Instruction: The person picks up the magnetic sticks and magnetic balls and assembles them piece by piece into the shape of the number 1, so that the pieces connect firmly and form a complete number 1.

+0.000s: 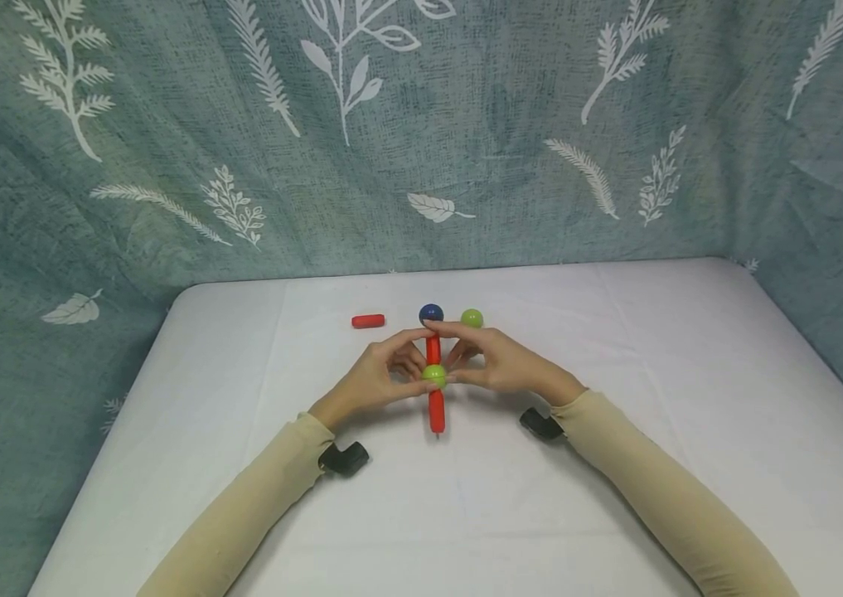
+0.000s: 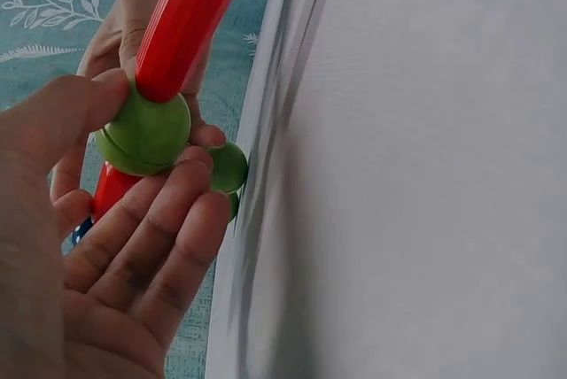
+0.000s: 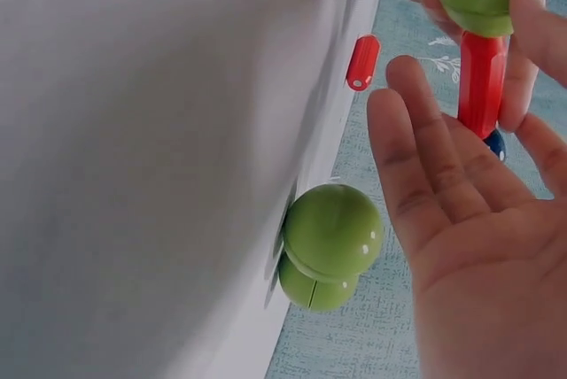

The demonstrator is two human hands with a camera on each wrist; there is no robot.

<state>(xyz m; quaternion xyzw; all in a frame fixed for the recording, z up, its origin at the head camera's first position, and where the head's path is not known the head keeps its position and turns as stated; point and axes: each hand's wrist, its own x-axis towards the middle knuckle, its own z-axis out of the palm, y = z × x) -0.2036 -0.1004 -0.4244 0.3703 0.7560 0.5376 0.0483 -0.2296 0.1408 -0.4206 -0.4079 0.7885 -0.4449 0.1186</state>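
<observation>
Both hands hold a toy of red sticks and balls. A green ball (image 1: 434,376) sits between the lower red stick (image 1: 437,412) and the upper red stick (image 1: 433,350). A dark blue ball (image 1: 432,313) is at the upper stick's far end; the fingertips partly hide whether they join. My left hand (image 1: 376,373) has its thumb on the green ball and its index finger by the upper stick. My right hand (image 1: 499,358) mirrors it, thumb at the ball, index fingertip near the blue ball. In the right wrist view, its other fingers (image 3: 412,149) are extended.
A loose red stick (image 1: 368,321) lies at the back of the white table (image 1: 570,514). Near the right hand is a loose green ball (image 1: 472,318); the right wrist view shows another green ball (image 3: 319,292) partly behind one. A patterned cloth (image 1: 496,199) hangs behind.
</observation>
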